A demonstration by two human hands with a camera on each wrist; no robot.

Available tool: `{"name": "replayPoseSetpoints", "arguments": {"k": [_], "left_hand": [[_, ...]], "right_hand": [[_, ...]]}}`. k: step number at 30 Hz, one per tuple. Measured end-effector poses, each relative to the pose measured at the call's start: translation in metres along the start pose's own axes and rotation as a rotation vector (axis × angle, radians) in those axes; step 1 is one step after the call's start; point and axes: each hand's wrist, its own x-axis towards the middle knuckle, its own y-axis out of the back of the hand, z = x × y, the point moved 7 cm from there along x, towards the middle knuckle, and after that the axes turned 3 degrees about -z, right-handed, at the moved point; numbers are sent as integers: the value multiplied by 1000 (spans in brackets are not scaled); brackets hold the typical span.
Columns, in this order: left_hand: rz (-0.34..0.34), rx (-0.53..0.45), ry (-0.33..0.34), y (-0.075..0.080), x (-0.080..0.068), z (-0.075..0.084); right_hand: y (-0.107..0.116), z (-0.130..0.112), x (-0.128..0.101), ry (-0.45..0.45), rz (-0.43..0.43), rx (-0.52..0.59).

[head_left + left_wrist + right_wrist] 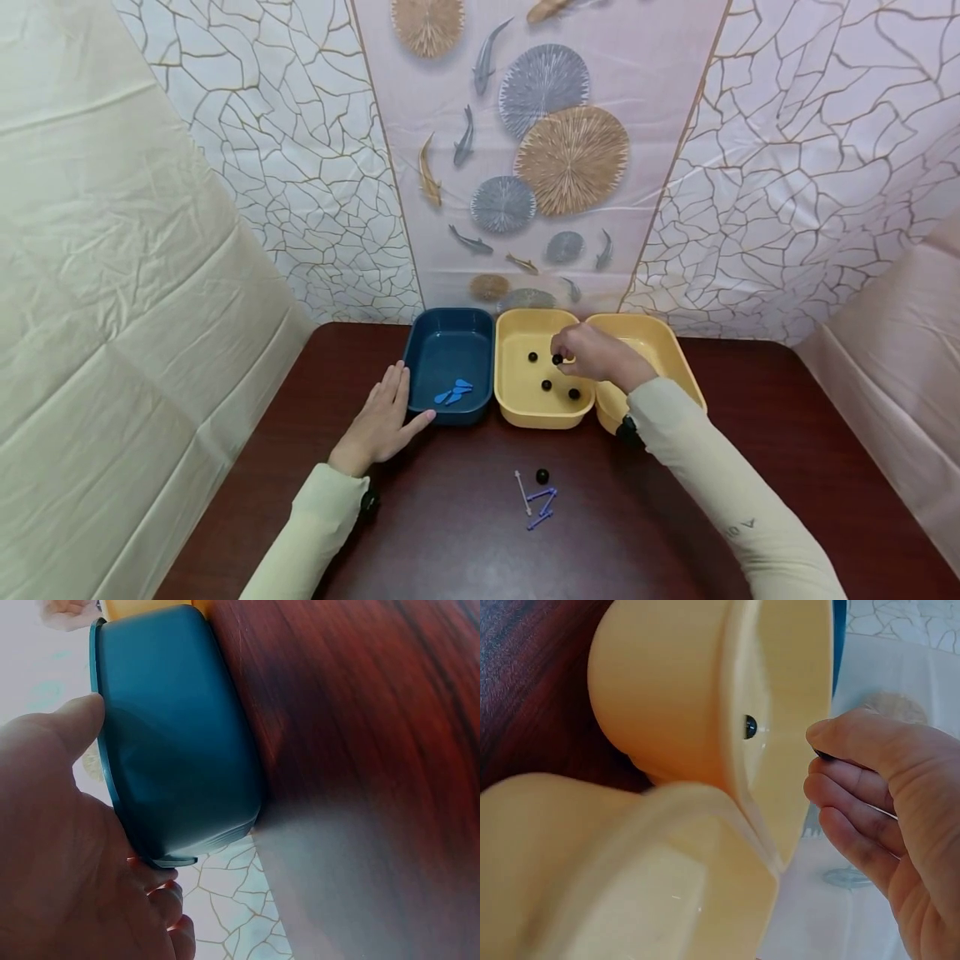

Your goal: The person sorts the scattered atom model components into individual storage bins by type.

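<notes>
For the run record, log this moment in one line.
right hand: pinching black ball above middle bin | left hand: touching blue bin | tabletop: another black ball, thin sticks

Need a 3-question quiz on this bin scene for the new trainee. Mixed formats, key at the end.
1. The piece pinched by the right hand is: a) blue b) black c) purple
2. True or false: the blue pieces lie in the middle yellow bin.
3. How many black balls lie directly on the table?

Key:
1. b
2. False; the blue pieces lie in the dark blue bin.
3. One, beside the purple sticks.
</notes>
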Motion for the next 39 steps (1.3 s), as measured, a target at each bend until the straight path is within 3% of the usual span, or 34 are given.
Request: {"name": "replayPoseSetpoints", "arguments": {"k": [11,19,31,39], "left_hand": [[-4,4,-3,-1,0,1],[-7,1,-9,0,1,2],[-8,10,-4,-1,2,-2],[0,-6,-5,-1,0,-2]], "right_hand": [[-15,8,3,-26,-35,-2],[-6,10,0,-70,-58,-19],[9,-8,-14,-48,-47,-33],[17,-35,-29,-22,-56,-33]]}}
